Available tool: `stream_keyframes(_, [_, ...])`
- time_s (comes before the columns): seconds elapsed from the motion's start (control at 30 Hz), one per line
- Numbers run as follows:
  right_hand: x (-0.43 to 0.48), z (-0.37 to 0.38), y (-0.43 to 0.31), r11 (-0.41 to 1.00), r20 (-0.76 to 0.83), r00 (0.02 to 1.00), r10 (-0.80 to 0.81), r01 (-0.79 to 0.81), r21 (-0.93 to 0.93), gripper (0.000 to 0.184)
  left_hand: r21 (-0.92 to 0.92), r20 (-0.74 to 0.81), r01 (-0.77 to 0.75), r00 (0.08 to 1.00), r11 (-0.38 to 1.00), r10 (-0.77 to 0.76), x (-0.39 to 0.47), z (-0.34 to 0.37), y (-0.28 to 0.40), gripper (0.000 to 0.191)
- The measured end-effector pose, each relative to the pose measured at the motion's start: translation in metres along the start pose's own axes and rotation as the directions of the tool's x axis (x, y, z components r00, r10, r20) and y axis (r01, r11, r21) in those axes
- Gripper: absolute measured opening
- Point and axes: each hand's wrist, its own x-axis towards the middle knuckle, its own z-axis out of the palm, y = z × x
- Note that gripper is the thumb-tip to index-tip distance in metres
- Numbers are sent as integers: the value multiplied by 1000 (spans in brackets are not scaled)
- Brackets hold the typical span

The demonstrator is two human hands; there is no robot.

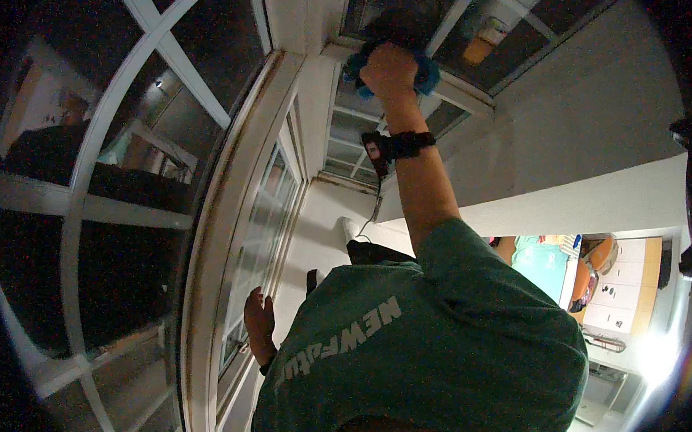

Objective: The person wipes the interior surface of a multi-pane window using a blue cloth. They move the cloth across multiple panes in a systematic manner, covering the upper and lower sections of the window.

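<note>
My right hand (391, 71) is closed in a fist on a bunched blue cloth (430, 76). It holds the cloth against the white-barred window (453, 21) at the top of the view. A black strap (413, 145) with a small device circles that wrist. My left hand (260, 324) is lower down at the left, beside the sliding window's frame (239, 265). Its fingers are slightly apart and hold nothing; whether they touch the frame I cannot tell. Part of the cloth is hidden under my right fist.
A large glazed panel with white bars (74, 197) rises close on the left. A grey wall surface (571, 117) spans the upper right. A thin cable (374, 209) hangs from the wrist device. Behind me are a white cabinet (625, 286) and a bright lamp (659, 351).
</note>
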Motion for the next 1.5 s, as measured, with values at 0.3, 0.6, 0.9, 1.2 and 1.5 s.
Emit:
stream_keyframes(0.3, [34, 38, -2, 682, 299, 817, -493, 149, 716, 48, 36, -1, 58, 998, 998, -58, -8, -1, 16, 39])
stream_keyframes(0.6, [-48, 21, 178, 925, -300, 888, 350, -276, 263, 55, 55, 111, 50, 992, 997, -56, -14, -14, 12, 42])
stream_keyframes(0.9, [-223, 75, 91, 754, 472, 850, -233, -149, 640, 58, 53, 400, -167, 907, 985, 132, 41, -9, 73, 49])
stream_keyframes(1.2, [-282, 33, 21, 69, 305, 753, -582, -328, 942, 55, -500, 441, -52, 843, 864, 306, 87, 40, 197, 59])
stream_keyframes(1.5, [-315, 80, 132, -34, 553, 683, -477, -643, 765, 50, -634, 248, -64, 927, 771, 280, 97, 113, 237, 50])
